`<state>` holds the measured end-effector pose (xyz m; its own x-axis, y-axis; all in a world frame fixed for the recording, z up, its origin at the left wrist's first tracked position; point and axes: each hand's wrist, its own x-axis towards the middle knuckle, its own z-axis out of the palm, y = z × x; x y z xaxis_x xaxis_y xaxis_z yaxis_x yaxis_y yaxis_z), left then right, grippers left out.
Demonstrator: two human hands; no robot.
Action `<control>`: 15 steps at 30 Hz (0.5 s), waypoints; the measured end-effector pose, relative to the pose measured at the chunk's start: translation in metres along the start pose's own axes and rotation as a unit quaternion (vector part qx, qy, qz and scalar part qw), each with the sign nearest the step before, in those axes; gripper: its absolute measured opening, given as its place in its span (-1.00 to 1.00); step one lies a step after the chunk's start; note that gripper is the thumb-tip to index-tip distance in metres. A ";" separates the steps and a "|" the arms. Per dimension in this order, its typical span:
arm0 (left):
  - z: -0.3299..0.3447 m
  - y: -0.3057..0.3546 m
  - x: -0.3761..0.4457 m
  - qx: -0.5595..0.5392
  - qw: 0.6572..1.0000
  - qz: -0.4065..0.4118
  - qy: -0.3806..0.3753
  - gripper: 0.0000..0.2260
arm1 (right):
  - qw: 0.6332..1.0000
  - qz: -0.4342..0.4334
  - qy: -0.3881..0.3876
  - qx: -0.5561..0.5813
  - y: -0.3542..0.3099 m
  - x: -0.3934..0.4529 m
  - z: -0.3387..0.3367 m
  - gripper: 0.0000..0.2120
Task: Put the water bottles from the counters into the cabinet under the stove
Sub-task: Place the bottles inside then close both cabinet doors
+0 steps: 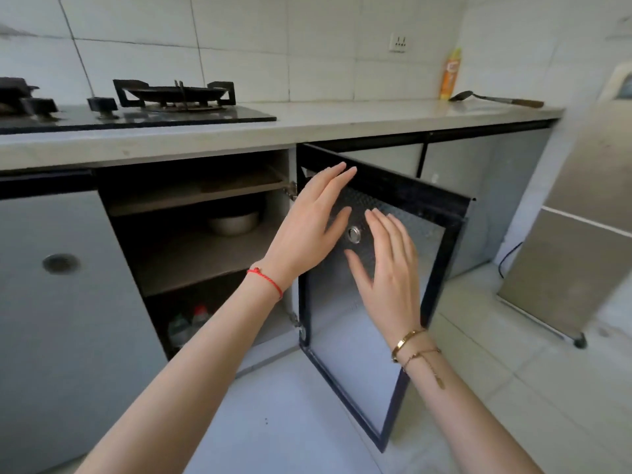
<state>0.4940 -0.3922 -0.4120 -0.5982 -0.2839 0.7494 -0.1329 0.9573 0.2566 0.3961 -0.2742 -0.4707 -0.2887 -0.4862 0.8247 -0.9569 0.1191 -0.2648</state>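
Both hands empty, fingers spread flat. Left hand (309,220) and right hand (390,265) sit mid-frame in front of the inner face of the open cabinet door (342,354), either side of its round handle (354,234); can't tell if the palms actually touch the panel. Flat open palms suit pushing, not gripping, so my read is the door is about to be swung shut. Door hinges at the cabinet's right edge and stands well out over the floor. Cabinet (205,254) sits under the stove (171,97), upper left of frame. Two bottles (188,325), one green-capped and one red-capped, stand upright and touching on the bottom level, lower centre-left, partly hidden by the left forearm. They look like the water bottles, tucked to the back-left, probably to keep the opening clear. A metal bowl (232,222) sits on the middle shelf. On the surface (342,121), upper right, only an orange bottle (450,75) and a spatula (496,99) show; the orange one looks like a condiment or cleaner, not water. Judging by that, loading is likely done on this stretch; other counters are out of view.
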 end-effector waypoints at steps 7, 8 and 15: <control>0.046 0.035 0.036 -0.033 0.998 0.047 -0.039 -0.60 | 0.993 0.007 0.116 -0.020 0.028 -0.024 -0.055 -0.50; 0.051 0.038 0.036 -0.035 0.998 0.038 -0.047 -0.59 | 0.992 0.020 0.125 -0.028 0.031 -0.028 -0.060 -0.48; 0.047 0.043 0.027 0.005 0.999 0.031 -0.044 -0.60 | 0.991 0.115 0.042 -0.060 0.050 -0.048 -0.064 -0.37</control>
<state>0.4348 -0.3560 -0.4091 -0.6725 -0.2191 0.7069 -0.1010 0.9734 0.2056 0.3605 -0.1891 -0.4912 -0.4968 -0.3603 0.7896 -0.8605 0.3226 -0.3942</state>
